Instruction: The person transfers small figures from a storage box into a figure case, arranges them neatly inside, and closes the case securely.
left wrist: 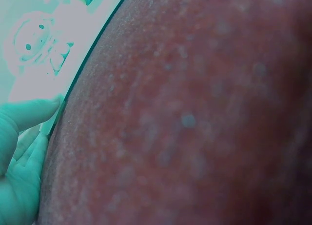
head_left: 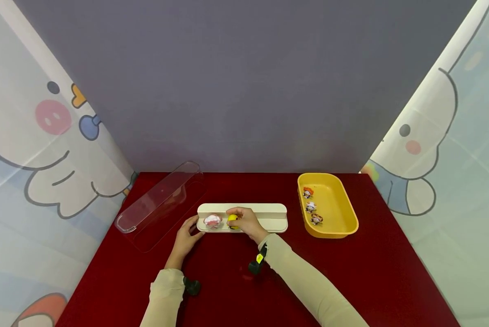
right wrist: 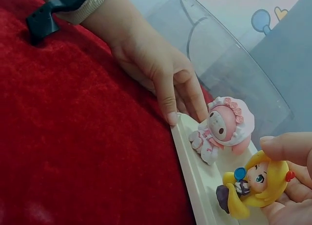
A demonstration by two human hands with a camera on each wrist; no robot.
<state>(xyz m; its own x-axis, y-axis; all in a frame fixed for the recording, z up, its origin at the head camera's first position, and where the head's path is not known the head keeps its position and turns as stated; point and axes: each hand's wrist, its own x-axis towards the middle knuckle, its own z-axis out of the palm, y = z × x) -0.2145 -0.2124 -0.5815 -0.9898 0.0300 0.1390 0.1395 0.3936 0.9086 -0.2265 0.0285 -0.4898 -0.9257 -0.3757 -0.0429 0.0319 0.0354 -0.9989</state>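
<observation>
A cream-white display base (head_left: 275, 223) lies lengthwise on the red cloth. My left hand (head_left: 185, 238) holds its left end, the thumb at the front corner and the fingers around the side; the left wrist view shows this hand (left wrist: 22, 156) washed out. On the base's left part sits a pink figurine (right wrist: 229, 122) with a white frilled bonnet. Just right of it, my right hand (head_left: 247, 223) pinches a yellow-haired figurine (right wrist: 265, 181) by its head, over the base. Whether that figurine's bottom touches the base cannot be told.
At the right stands a yellow tray (head_left: 339, 215) with three small figurines (head_left: 311, 207) along its left side. A clear plastic cover (head_left: 158, 200) lies slanted at the left. Behind the red table (head_left: 228, 281) rises a grey wall (head_left: 244, 91).
</observation>
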